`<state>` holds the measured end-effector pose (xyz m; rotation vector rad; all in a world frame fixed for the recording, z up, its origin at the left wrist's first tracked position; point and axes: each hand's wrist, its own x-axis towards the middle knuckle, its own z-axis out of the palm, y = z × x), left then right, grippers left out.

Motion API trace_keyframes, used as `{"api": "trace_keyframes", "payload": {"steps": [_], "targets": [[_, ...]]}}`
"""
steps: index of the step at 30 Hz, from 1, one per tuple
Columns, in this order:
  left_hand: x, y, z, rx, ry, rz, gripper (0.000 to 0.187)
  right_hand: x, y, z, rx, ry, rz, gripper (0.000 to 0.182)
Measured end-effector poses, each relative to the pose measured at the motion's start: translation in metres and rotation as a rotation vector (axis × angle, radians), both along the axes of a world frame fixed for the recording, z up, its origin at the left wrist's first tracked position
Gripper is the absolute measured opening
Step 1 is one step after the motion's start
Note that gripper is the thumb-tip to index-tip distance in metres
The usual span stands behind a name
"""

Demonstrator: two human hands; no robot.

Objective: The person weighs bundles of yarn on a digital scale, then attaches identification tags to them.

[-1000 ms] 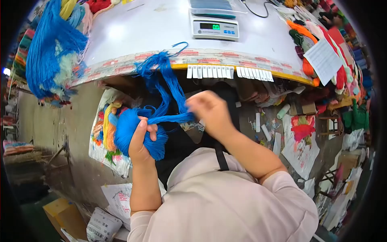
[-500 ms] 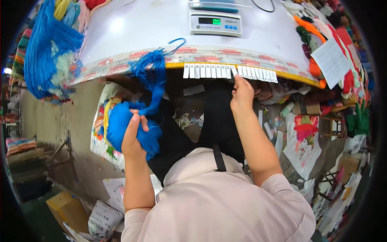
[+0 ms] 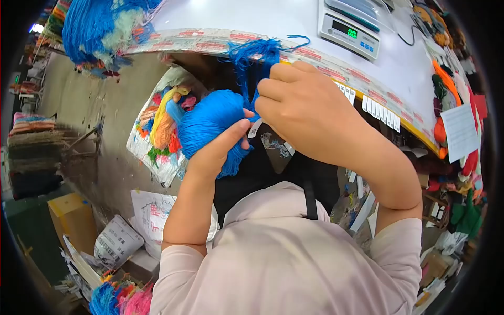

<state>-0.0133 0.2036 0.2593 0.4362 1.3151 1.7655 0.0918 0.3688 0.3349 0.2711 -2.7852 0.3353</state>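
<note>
My left hand (image 3: 231, 137) grips a bundle of bright blue yarn (image 3: 207, 123), its thumb and fingers pinched at the bundle's right side. A small white label (image 3: 254, 128) shows beside that thumb, between the two hands. My right hand (image 3: 299, 105) is curled, with its fingers bent toward the blue strands; whatever its fingertips hold is hidden behind the hand. Loose blue strands (image 3: 257, 52) run up from the bundle onto the table edge. White label strips (image 3: 380, 113) hang in a row from the yellow edge, partly covered by my right hand.
A digital scale (image 3: 349, 34) stands on the white table (image 3: 226, 16). More blue yarn (image 3: 94, 31) hangs at the table's left. Colourful yarn lies on a white sack (image 3: 181, 79) below. Orange yarn (image 3: 446, 84) and a paper sheet (image 3: 460, 132) are at the right.
The view has turned, so the scale appears farther right. My right hand has moved from the label row to the blue bundle, and a white label now shows beside my left thumb.
</note>
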Motion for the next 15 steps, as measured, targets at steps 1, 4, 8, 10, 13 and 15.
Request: {"api": "trace_keyframes", "payload": {"steps": [1, 4, 8, 10, 13, 15], "targets": [[0.000, -0.002, -0.002, -0.017, 0.000, -0.001, 0.018, -0.006, -0.003, 0.002, 0.077, -0.002, 0.018, 0.013], [-0.004, -0.003, -0.007, 0.102, 0.010, -0.047, 0.016, -0.017, -0.011, 0.005, 0.132, -0.057, 0.049, 0.011], [-0.004, -0.003, -0.006, 0.076, 0.020, 0.016, 0.015, -0.024, -0.014, -0.002, 0.167, -0.095, 0.035, 0.011], [-0.007, -0.006, -0.002, 0.066, 0.002, 0.047, 0.016, -0.025, -0.013, -0.015, -0.021, -0.022, -0.029, 0.024], [-0.011, -0.008, 0.000, 0.064, -0.037, 0.071, 0.017, -0.026, -0.019, -0.049, -0.779, -0.121, -0.065, 0.061], [-0.013, -0.011, 0.003, 0.046, -0.067, 0.060, 0.016, -0.023, -0.022, -0.047, -1.047, -0.418, -0.127, 0.058]]}}
